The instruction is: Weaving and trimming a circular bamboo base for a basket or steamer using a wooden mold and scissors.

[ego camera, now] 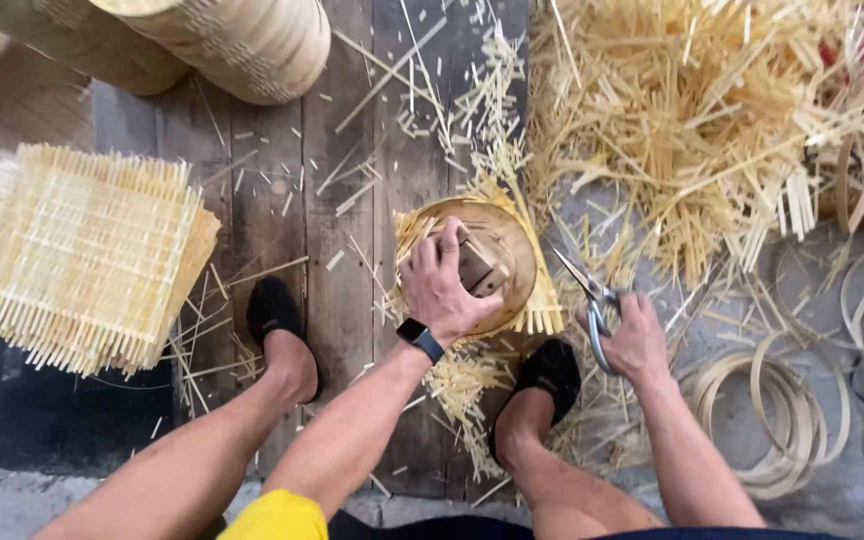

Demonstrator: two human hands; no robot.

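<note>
two hands busy, right hand [637,340] clamped on scissors [592,300], blades pointing up-left

A single head-worn camera looks almost straight down from above the seated person, close over the forearms, knees and feet, taking in the wooden floor [282,180] and ground ahead. No second view exists.

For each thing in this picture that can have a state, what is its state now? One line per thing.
left hand: pressing a small wooden block onto the round bamboo frame
right hand: gripping scissors
scissors: blades look closed, pointing up-left
woven bamboo mats: stacked, edges untrimmed
bamboo offcuts: heaped loose
bamboo hoops: lying flat, coiled together
</note>
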